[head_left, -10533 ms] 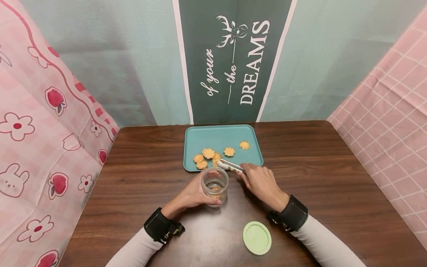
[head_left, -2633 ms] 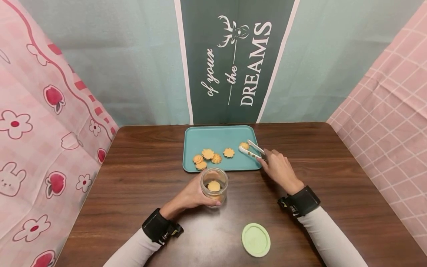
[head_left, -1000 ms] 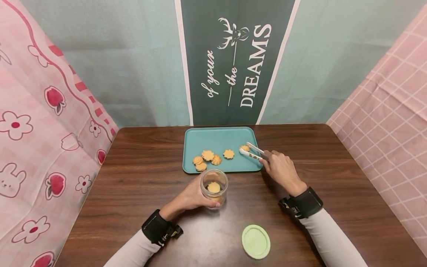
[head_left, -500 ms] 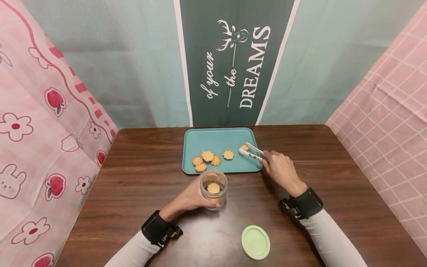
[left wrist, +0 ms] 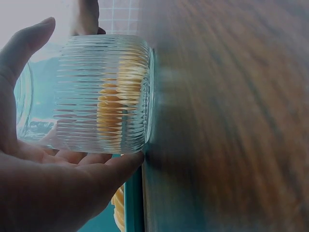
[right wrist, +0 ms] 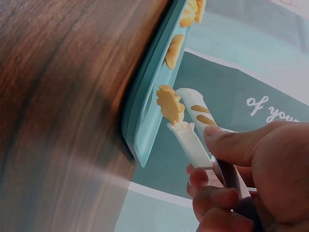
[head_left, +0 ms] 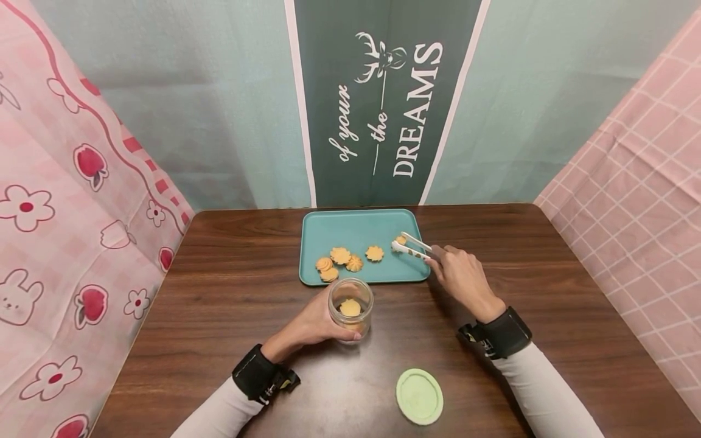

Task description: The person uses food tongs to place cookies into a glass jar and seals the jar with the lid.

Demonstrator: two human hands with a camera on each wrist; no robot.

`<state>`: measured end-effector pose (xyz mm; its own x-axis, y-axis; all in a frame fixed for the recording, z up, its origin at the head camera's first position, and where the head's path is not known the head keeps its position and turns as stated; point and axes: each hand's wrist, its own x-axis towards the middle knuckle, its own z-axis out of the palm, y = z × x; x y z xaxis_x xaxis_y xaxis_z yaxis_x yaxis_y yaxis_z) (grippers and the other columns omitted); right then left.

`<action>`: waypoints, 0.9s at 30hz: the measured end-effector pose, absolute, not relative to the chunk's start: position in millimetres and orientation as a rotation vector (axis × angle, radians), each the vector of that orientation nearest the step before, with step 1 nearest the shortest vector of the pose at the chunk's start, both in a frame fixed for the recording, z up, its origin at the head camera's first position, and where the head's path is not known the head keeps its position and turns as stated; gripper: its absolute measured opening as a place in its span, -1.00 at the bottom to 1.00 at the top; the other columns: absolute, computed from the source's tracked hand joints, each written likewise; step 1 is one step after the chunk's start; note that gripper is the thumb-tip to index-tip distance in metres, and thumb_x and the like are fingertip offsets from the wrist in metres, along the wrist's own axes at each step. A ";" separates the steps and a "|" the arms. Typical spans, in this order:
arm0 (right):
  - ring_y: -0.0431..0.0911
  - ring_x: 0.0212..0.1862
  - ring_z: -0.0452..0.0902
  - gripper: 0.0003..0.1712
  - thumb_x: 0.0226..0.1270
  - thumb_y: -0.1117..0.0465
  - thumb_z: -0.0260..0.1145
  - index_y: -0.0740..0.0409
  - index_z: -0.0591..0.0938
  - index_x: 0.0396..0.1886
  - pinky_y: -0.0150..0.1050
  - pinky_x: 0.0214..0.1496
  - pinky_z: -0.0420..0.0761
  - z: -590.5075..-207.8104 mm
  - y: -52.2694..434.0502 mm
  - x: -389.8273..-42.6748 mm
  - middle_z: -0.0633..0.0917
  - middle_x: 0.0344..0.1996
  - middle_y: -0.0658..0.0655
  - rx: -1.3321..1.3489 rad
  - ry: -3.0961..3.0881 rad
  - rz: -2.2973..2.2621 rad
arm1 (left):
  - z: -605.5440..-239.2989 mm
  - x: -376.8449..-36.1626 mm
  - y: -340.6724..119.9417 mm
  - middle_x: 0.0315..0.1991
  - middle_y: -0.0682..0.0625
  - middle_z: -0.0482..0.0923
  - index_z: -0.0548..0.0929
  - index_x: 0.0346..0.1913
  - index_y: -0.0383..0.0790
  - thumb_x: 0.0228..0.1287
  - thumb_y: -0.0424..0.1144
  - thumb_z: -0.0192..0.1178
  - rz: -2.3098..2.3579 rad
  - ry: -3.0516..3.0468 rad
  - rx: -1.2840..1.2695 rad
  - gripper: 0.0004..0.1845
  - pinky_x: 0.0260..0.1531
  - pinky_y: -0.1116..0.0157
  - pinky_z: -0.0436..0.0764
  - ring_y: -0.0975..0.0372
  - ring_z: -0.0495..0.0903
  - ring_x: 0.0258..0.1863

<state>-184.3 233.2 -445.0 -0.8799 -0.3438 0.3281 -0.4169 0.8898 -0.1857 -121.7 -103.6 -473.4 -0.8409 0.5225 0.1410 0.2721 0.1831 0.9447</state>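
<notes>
My left hand point(head_left: 313, 317) is wrapped round the side of a ribbed glass jar point(left wrist: 82, 92), which stands lidless on the table. Inside it, a flower-shaped cookie point(head_left: 350, 308) lies on top, with more cookies stacked low behind the glass. With my right hand point(head_left: 463, 278) I grip white-tipped tongs point(right wrist: 190, 145), thumb on one arm and fingers curled round the other. A scalloped cookie point(right wrist: 170, 105) sits between the tong tips, tilted, over the right end of the teal tray point(head_left: 350, 226).
Several more cookies lie on the tray: a single cookie point(head_left: 375, 253) in the middle and a cluster point(head_left: 340, 255) at its front left, just behind the jar. A pale green round lid point(head_left: 419, 396) lies near me on the wooden table point(head_left: 509, 255). Patterned cloths point(head_left: 246, 121) surround the table.
The tongs have gone from the cookies behind the jar to the tray's right end, and their tips have narrowed on the cookie there. The jar's contents have risen; my left hand stays put.
</notes>
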 end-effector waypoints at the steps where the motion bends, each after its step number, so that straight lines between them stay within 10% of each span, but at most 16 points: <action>1: -0.07 -0.58 0.32 -0.77 0.54 0.16 0.38 0.28 0.69 -0.09 -0.20 -0.57 0.30 -444.6 233.1 -184.3 0.43 -0.57 0.07 0.574 -2.770 0.361 | -473.4 -121.7 -103.7 0.24 -0.09 0.60 0.55 0.30 -0.27 -0.15 -0.31 0.75 1.720 2.239 0.767 -0.13 0.47 0.01 0.37 0.07 0.53 0.31; 27: -0.07 -0.59 0.33 -0.76 0.52 0.19 0.40 0.30 0.70 -0.04 -0.18 -0.58 0.31 -432.3 234.7 -179.2 0.47 -0.55 0.09 0.583 -2.688 0.376 | -474.6 -121.0 -104.2 0.26 -0.10 0.58 0.54 0.31 -0.28 -0.14 -0.31 0.75 1.720 2.234 0.751 -0.12 0.45 0.08 0.39 0.06 0.54 0.30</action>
